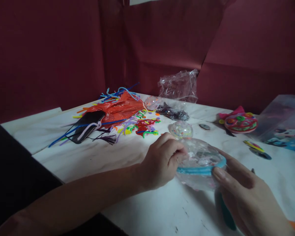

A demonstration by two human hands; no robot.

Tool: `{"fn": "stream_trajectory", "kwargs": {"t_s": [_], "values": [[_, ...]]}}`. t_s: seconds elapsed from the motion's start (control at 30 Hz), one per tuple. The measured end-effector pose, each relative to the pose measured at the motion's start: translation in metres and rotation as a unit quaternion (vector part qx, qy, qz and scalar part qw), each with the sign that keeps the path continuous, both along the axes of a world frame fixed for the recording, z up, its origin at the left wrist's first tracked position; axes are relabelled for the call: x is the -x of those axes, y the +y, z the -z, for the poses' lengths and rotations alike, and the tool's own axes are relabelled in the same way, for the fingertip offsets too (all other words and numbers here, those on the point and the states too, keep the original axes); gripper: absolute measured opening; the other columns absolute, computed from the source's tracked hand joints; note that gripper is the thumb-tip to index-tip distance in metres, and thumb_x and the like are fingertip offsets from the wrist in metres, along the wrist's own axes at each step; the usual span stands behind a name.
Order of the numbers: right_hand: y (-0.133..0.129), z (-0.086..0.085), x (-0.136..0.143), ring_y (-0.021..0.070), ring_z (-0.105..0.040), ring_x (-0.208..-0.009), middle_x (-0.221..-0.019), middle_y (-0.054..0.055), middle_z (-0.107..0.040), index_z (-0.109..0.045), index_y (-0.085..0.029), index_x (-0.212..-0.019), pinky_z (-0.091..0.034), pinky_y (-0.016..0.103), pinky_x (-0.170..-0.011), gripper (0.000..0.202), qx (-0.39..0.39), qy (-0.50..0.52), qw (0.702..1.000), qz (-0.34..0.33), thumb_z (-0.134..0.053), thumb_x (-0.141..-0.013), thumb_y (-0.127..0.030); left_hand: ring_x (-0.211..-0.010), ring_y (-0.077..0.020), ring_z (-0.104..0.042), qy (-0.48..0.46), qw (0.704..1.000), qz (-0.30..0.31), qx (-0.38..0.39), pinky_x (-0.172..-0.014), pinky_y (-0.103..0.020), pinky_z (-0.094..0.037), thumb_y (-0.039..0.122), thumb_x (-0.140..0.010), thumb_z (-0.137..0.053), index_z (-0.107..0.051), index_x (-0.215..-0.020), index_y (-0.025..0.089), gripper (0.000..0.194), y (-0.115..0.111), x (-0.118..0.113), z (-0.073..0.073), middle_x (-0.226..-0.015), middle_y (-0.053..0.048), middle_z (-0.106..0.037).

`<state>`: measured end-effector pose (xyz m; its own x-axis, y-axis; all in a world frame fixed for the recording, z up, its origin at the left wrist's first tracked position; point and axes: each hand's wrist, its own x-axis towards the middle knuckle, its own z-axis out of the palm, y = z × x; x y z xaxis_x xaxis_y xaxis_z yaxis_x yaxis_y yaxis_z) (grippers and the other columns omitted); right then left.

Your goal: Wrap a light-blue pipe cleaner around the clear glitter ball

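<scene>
A clear round case with a light blue band around its middle hangs above the white table. My right hand grips its right side, thumb on the band and fingers behind. My left hand is closed at the case's left edge, fingertips pinched together near the band; what they hold, if anything, is too small to make out. Small pale and coloured specks show on the case's clear wall. Just behind it lies a clear dome with coloured dots.
Behind, on the left, are a red plastic bag, a black phone and coloured pipe cleaners. Crumpled clear wrap stands at the back. Rightward lie a decorated fish, yellow strips and a printed bag.
</scene>
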<state>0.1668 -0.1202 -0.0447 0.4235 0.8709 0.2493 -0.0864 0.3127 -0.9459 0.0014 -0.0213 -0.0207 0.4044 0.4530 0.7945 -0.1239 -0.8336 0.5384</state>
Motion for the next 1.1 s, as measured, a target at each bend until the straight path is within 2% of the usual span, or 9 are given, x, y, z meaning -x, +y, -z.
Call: {"fn": "stream_trajectory", "kwargs": {"t_s": [0.2, 0.3, 0.4, 0.5, 0.6, 0.73, 0.9, 1.0, 1.1], "values": [[-0.003, 0.000, -0.003, 0.0380, -0.039, -0.102, -0.110, 0.014, -0.043, -0.059, -0.011, -0.124, -0.042, 0.042, -0.090, 0.063, -0.025, 0.004, 0.997, -0.071, -0.092, -0.082, -0.044, -0.059, -0.0097, -0.046, 0.005, 0.985, 0.038, 0.166, -0.056, -0.022, -0.039, 0.021, -0.080, -0.045, -0.044, -0.072, 0.019, 0.008, 0.005, -0.005, 0.001, -0.066, 0.002, -0.047], [-0.005, -0.002, -0.005, 0.0365, -0.032, -0.109, -0.119, 0.012, -0.035, -0.057, -0.014, -0.128, -0.039, 0.039, -0.094, 0.055, -0.049, 0.014, 0.991, -0.122, -0.088, -0.091, -0.040, -0.053, -0.0070, -0.044, -0.017, 0.973, 0.041, 0.225, -0.049, -0.020, -0.036, 0.014, -0.075, -0.036, -0.043, -0.075, 0.018, 0.008, 0.013, -0.005, -0.001, -0.069, 0.002, -0.049], [-0.004, -0.007, -0.007, 0.0352, -0.038, -0.105, -0.117, 0.008, -0.039, -0.066, -0.019, -0.113, -0.052, 0.032, -0.080, 0.035, -0.066, 0.031, 0.984, -0.160, -0.084, -0.095, -0.044, -0.046, -0.0065, -0.035, -0.005, 0.968, 0.059, 0.244, -0.045, -0.020, -0.028, 0.011, -0.059, -0.036, -0.043, -0.055, 0.017, 0.011, 0.020, -0.001, -0.005, -0.051, 0.004, -0.040], [-0.001, -0.011, -0.008, 0.0318, -0.049, -0.093, -0.107, 0.005, -0.046, -0.069, -0.023, -0.098, -0.057, 0.023, -0.064, 0.027, -0.061, 0.040, 0.981, -0.178, -0.083, -0.096, -0.046, -0.043, -0.0071, -0.030, 0.012, 0.964, 0.077, 0.256, -0.043, -0.022, -0.023, 0.014, -0.057, -0.034, -0.038, -0.046, 0.018, 0.013, 0.023, 0.004, -0.009, -0.043, 0.005, -0.032], [0.000, -0.012, -0.010, 0.0301, -0.051, -0.088, -0.107, 0.003, -0.046, -0.069, -0.025, -0.097, -0.057, 0.022, -0.061, 0.026, -0.054, 0.049, 0.980, -0.185, -0.083, -0.094, -0.047, -0.044, -0.0068, -0.031, 0.022, 0.962, 0.081, 0.261, -0.045, -0.022, -0.026, 0.015, -0.061, -0.034, -0.040, -0.051, 0.018, 0.013, 0.022, 0.005, -0.009, -0.046, 0.005, -0.035], [-0.002, -0.010, -0.014, 0.0315, -0.050, -0.090, -0.111, 0.004, -0.044, -0.068, -0.026, -0.104, -0.057, 0.026, -0.066, 0.027, -0.041, 0.061, 0.979, -0.191, -0.082, -0.096, -0.049, -0.043, -0.0055, -0.033, 0.057, 0.961, 0.074, 0.259, -0.045, -0.020, -0.028, 0.012, -0.069, -0.036, -0.049, -0.068, 0.018, 0.015, 0.018, 0.002, -0.006, -0.050, 0.007, -0.039], [0.000, -0.012, -0.013, 0.0325, -0.049, -0.092, -0.110, 0.005, -0.044, -0.070, -0.024, -0.102, -0.057, 0.025, -0.065, 0.027, -0.056, 0.061, 0.979, -0.184, -0.084, -0.095, -0.046, -0.042, -0.0064, -0.038, 0.109, 0.962, 0.067, 0.242, -0.042, -0.019, -0.031, 0.022, -0.082, -0.037, -0.054, -0.080, 0.017, 0.018, 0.016, 0.001, -0.004, -0.049, 0.008, -0.040], [0.000, -0.011, -0.011, 0.0317, -0.050, -0.091, -0.108, 0.005, -0.045, -0.070, -0.023, -0.099, -0.057, 0.022, -0.062, 0.026, -0.064, 0.056, 0.979, -0.185, -0.083, -0.095, -0.045, -0.057, -0.0096, -0.051, 0.116, 0.969, 0.033, 0.216, -0.055, -0.022, -0.043, 0.022, -0.083, -0.042, -0.057, -0.079, 0.016, 0.017, 0.017, 0.001, -0.007, -0.059, 0.003, -0.050], [-0.001, -0.006, -0.013, 0.0332, -0.046, -0.096, -0.113, 0.005, -0.042, -0.069, -0.020, -0.102, -0.057, 0.023, -0.064, 0.025, -0.074, 0.048, 0.981, -0.173, -0.081, -0.098, -0.042, -0.094, -0.0168, -0.057, 0.124, 0.976, 0.009, 0.178, -0.086, -0.031, -0.045, 0.015, -0.078, -0.048, -0.063, -0.087, 0.014, 0.017, 0.020, 0.002, -0.008, -0.095, -0.007, -0.060]]}}
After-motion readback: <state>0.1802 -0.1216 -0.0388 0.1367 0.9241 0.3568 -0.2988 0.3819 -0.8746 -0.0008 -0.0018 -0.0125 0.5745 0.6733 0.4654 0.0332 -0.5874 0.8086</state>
